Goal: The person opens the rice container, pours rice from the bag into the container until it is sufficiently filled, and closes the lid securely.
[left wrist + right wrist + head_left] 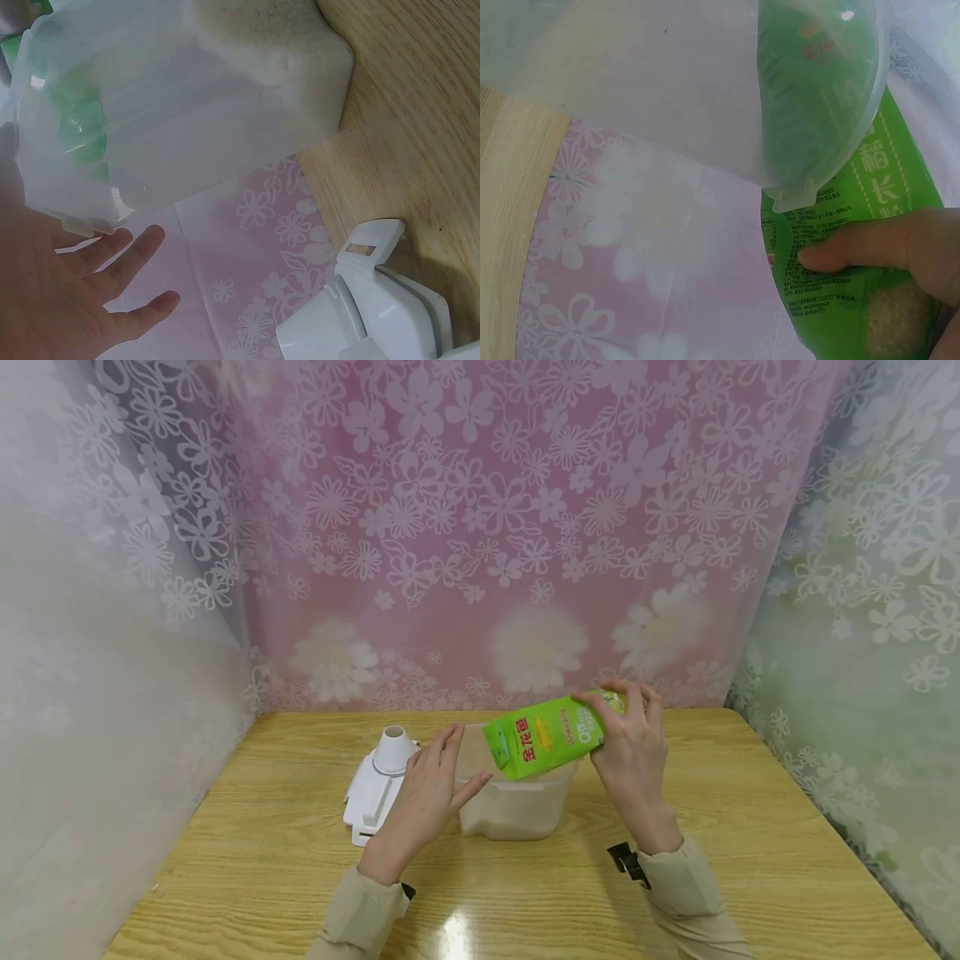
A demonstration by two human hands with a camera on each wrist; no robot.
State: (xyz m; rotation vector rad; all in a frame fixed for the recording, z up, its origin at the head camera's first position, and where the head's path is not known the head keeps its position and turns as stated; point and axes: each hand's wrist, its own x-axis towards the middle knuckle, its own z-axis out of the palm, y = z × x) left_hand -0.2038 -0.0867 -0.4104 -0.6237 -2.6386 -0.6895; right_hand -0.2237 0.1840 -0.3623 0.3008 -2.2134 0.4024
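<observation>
My right hand (633, 739) grips the bottom end of a green rice bag (551, 737), its thumb across the printed side in the right wrist view. The bag lies tilted over a translucent plastic container (517, 817), its other end down inside the rim. Pale rice (259, 37) is heaped in the container's bottom, and some grains show through the bag's window (896, 322). At the container's left rim, my left hand (423, 793) is spread with fingers extended and grips nothing.
To the left of the container, a white plastic lid (381, 793) with a cone-shaped spout (394, 747) lies on the wooden table (262, 860). Floral curtains (487, 527) hang behind the table and along both sides.
</observation>
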